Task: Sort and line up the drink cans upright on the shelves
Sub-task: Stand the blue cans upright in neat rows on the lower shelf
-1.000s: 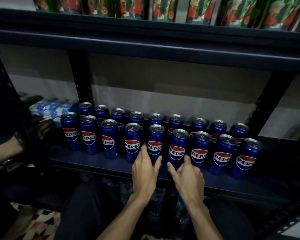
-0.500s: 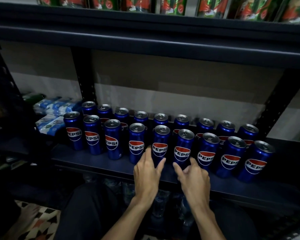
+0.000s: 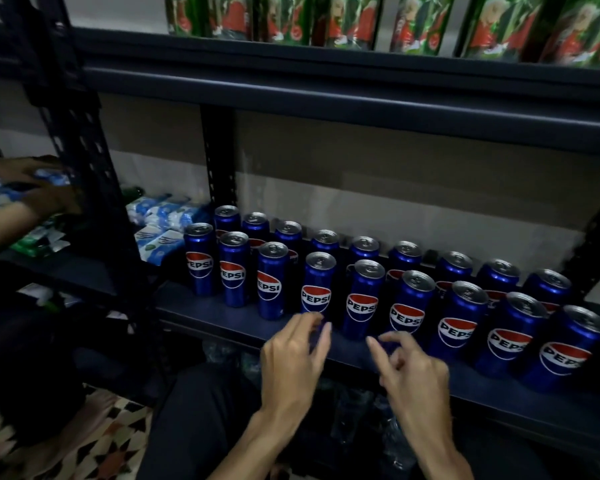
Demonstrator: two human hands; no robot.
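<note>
Several blue Pepsi cans [image 3: 362,297] stand upright in two rows on the dark lower shelf [image 3: 229,315], labels facing me. My left hand [image 3: 293,362] hovers just in front of the front row, fingers loosely curled near the base of one can [image 3: 317,289], holding nothing. My right hand [image 3: 411,370] sits beside it, fingers loosely bent, in front of another front-row can [image 3: 411,306], holding nothing. Neither hand clearly touches a can.
Green and red cans [image 3: 343,20] line the upper shelf. Blue and white packets [image 3: 160,223] lie left of the Pepsi rows. Another person's hands [image 3: 32,192] handle packets behind the black upright post [image 3: 80,133]. Patterned floor tiles show at bottom left.
My view has shifted so the cans sit further right. Both hands have drawn slightly back and their fingers curl more loosely. Another person's hands have come into view at the left.
</note>
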